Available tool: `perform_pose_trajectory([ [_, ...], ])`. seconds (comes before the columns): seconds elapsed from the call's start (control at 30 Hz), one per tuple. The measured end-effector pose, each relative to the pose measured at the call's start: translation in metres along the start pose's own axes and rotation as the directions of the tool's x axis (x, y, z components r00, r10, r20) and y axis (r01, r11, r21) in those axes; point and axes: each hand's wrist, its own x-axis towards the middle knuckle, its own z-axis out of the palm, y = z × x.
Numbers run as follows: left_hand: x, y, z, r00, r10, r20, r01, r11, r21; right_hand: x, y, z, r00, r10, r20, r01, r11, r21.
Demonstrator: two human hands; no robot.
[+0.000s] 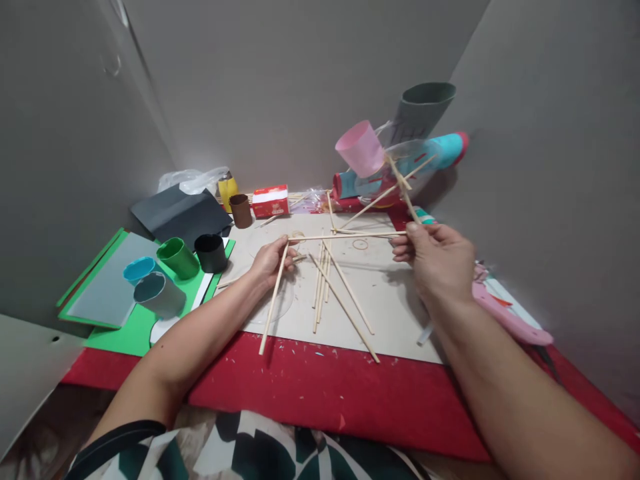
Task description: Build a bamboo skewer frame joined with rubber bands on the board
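Observation:
A frame of thin wooden sticks point(350, 236) spans the space between my hands, raised over a pale board. My left hand point(273, 260) pinches its left corner, where one stick point(274, 300) slants down toward me. At the right corner, my right hand point(443, 257) grips the frame between thumb and fingers. Other sticks of the frame rise and cross behind, near a pink paper cup point(361, 148); whether the cup is fixed to them I cannot tell. Several loose wooden sticks point(345, 307) lie on the board below, and a rubber band point(360, 245) lies near my right hand.
The board point(400, 320) rests on a red cloth point(280, 387). Paper cups in green point(180, 259), black point(211, 253), grey point(159, 295) and brown point(241, 211) stand left, near green sheets point(113, 338). Behind are a red box point(271, 201) and a blue tube point(443, 150). A pink tool point(510, 317) lies right.

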Motion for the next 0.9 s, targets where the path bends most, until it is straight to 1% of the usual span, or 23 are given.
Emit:
perform_pose_trajectory([
  [0.17, 0.0006, -0.0016, -0.0004, 1.0, 0.004, 0.015, -0.005, 1.0, 0.027, 0.0011, 0.0038, -0.0003, 1.0, -0.008, 0.0, 0.008, 1.0, -0.011],
  [0.33, 0.001, -0.0009, -0.0004, 0.998, -0.058, 0.024, 0.057, 0.998, 0.028, 0.0011, 0.0048, -0.0007, 1.0, -0.005, -0.01, 0.005, 0.999, -0.036],
  [0.5, -0.0001, 0.0024, -0.0004, 0.992, -0.103, 0.077, 0.102, 0.995, 0.02, 0.0011, 0.0031, -0.0008, 1.0, 0.004, -0.011, -0.005, 1.0, -0.025],
  [0.73, -0.001, 0.005, 0.0005, 0.989, -0.107, 0.106, 0.107, 0.994, 0.008, 0.0015, -0.0012, 0.0001, 0.999, 0.043, 0.006, -0.043, 0.999, 0.006],
  [0.9, 0.0031, 0.0035, -0.003, 0.989, -0.104, 0.107, 0.105, 0.995, -0.002, 0.0031, 0.0001, 0.0, 0.999, 0.027, 0.033, -0.028, 0.999, 0.042],
])
